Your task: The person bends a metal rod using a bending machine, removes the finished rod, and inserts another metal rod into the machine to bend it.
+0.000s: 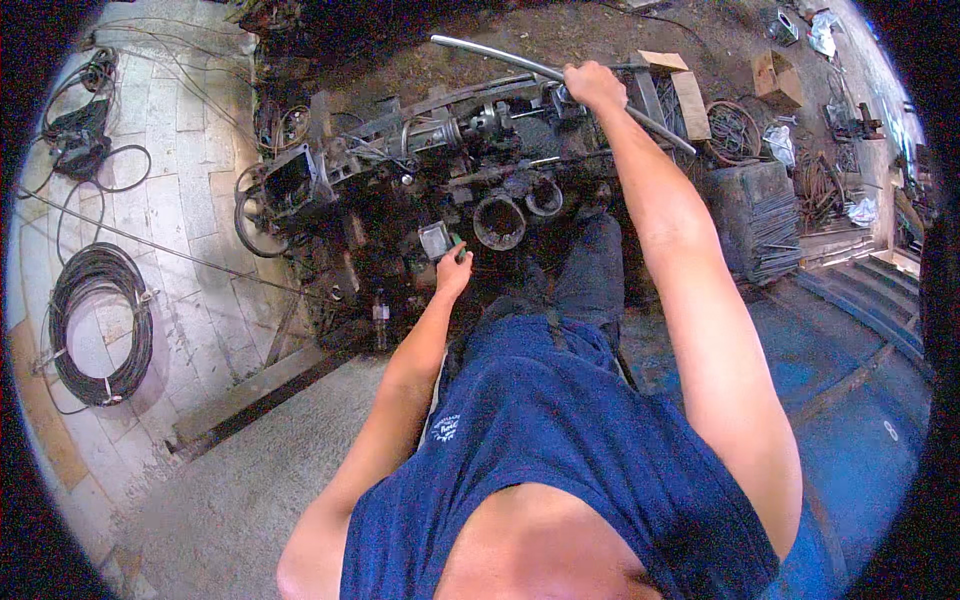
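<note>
Head view, nearest you: your blue sleeveless shirt [560,450] fills the lower frame, since you stand right over the work with both arms stretched forward.
Left hand: your left hand [453,270] is curled around a small green-handled piece [458,248] at the near edge of the machine, just beside a small grey box [435,240]; the fingers look closed on it, probably to steady or work a control, though the view is too small to tell what it is.
Right hand: your right hand [592,85] is wrapped tight around the long curved metal rod [500,55], gripping it partway along so the length gives you leverage.
Rod: it lies across the far side of the dark greasy machine [450,170], one end arcing left, the other running down to the right.
Surroundings: a coil of black cable [100,325] lies well apart on the paving to your left; a stack of thin bars [755,225] sits to your right.
</note>
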`<state>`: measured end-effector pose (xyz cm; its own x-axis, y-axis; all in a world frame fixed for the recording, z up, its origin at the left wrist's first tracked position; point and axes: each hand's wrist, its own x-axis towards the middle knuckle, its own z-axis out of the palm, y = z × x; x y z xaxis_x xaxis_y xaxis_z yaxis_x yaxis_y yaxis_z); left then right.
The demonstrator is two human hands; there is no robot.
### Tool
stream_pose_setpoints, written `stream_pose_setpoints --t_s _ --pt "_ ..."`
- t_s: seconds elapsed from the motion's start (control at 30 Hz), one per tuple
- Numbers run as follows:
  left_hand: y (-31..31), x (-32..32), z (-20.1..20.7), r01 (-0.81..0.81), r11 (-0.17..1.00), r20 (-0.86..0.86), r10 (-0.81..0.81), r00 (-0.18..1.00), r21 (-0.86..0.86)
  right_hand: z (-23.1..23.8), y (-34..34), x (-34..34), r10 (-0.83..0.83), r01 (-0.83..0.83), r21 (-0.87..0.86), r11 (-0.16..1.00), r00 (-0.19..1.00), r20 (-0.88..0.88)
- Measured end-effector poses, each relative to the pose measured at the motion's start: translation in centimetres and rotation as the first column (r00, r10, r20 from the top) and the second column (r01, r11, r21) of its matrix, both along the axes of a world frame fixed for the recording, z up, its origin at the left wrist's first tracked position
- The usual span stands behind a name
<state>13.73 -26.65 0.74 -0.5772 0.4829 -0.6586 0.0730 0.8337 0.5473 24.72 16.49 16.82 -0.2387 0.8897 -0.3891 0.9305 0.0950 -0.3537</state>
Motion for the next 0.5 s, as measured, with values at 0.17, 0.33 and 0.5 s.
stream_pose_setpoints --t_s 0.17,0.33,0.5 --pt "-0.5 -0.2 -0.9 0.004 1.0 -0.006 -0.004 1.0 0.029 0.4 -0.2 -0.2 0.01 -0.01 0.0 1.0 1.0 -0.016" --pt "-0.5 -0.2 -1.2 -0.011 0.999 -0.027 0.012 1.0 0.037 0.0 -0.3 -0.2 0.015 -0.015 0.005 1.0 1.0 -0.014" --pt "-0.3 0.2 -0.2 -0.037 0.998 -0.009 0.037 0.999 0.044 -0.1 -0.1 0.0 0.003 -0.003 0.001 1.0 1.0 -0.012"
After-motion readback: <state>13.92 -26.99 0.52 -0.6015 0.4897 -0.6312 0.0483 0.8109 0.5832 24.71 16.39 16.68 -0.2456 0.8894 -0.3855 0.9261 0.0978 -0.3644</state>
